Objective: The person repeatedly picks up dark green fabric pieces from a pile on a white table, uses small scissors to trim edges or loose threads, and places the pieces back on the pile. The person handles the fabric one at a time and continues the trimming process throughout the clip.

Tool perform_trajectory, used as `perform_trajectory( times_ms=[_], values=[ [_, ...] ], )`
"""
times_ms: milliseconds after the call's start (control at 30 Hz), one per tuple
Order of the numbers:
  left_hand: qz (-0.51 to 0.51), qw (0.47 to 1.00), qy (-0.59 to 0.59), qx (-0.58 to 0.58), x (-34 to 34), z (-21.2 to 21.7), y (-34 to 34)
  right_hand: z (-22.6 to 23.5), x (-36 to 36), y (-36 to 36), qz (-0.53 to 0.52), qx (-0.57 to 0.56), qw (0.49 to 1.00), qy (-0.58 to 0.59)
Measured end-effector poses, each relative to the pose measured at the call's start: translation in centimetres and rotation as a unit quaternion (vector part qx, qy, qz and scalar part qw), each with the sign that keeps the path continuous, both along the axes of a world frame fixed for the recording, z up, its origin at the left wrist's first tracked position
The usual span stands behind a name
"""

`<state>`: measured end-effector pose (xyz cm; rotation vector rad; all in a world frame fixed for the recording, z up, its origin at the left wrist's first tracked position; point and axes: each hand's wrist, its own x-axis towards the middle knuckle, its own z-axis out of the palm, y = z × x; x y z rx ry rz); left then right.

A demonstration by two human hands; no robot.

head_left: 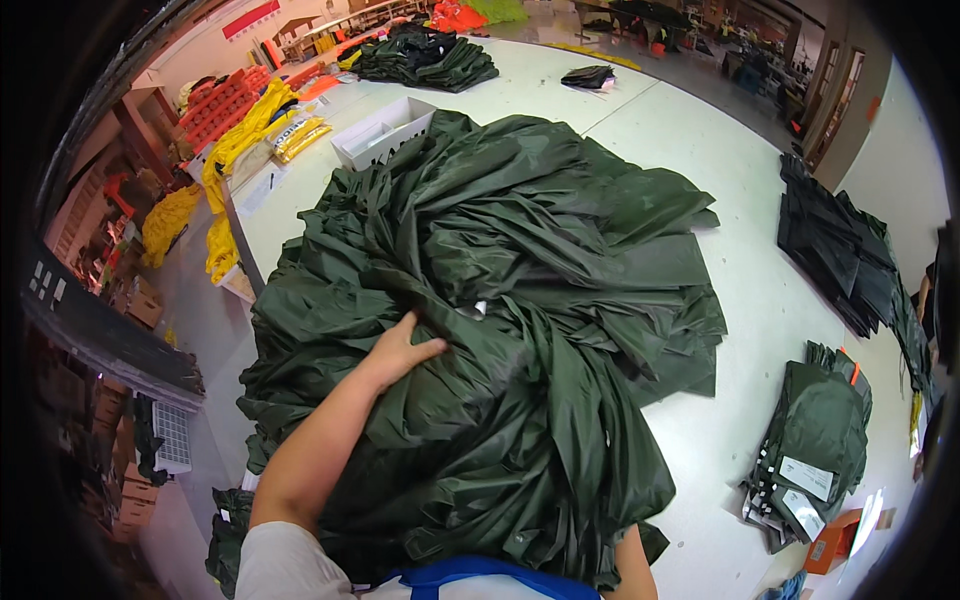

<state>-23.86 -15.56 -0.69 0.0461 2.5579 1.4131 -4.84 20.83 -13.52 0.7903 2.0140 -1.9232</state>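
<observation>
Left hand (398, 355) stretched forward, I am touching a big heap of dark green cloth (500, 365) that is spreading in front of me over a white table (745, 335). The thumb is standing well apart from the forefinger, and the other fingers are mostly out of sight, so I cannot tell whether they are pinching the fold there. Only the right forearm (632, 568) is showing, low at the heap's near side; cloth is hiding the right hand, so I cannot tell its state.

The heap is lying roughly round, nearly as long as it is broad. The fold at my left hand is slanting from far left to near right. Right of that hand, long folds are running back toward my right forearm; beyond it, others are fanning out, their loose edges pointing right.

Left of my hands, the heap is reaching the table's edge. Straight ahead, a white box (360, 150) is standing close behind the heap. Well to the right, folded green clothes (825, 410) and black cloth (835, 250) are lying, with bare tabletop stretching between them and the heap.
</observation>
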Motion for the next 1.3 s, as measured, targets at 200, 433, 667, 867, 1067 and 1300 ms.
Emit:
perform_trajectory(
  times_ms=[200, 433, 667, 867, 1067, 1300],
  values=[
    [-0.132, 0.991, 0.005, -0.022, 0.0, 0.4, 5.3, -0.8, 2.1, -2.1, -0.055, -0.025, 0.997, -0.039],
    [-0.258, 0.965, 0.018, -0.033, -4.6, -0.1, 9.9, -1.9, 3.1, -6.2, -0.075, -0.048, 0.994, -0.068],
    [-0.392, 0.912, 0.117, 0.017, -11.9, -3.1, 13.5, -3.2, 0.8, -12.8, -0.078, -0.111, 0.99, -0.034],
    [-0.457, 0.857, 0.149, -0.187, -19.3, -2.8, 16.1, -6.1, -5.5, -19.7, -0.125, -0.223, 0.966, 0.051],
    [-0.366, 0.704, 0.118, -0.597, -19.5, 4.2, 21.3, -9.5, -13.7, -25.0, -0.229, -0.24, 0.926, 0.18],
    [-0.46, 0.746, 0.313, -0.367, -6.2, 5.9, 24.4, -5.3, -12.3, -21.5, -0.226, -0.334, 0.906, 0.129]
  ],
)
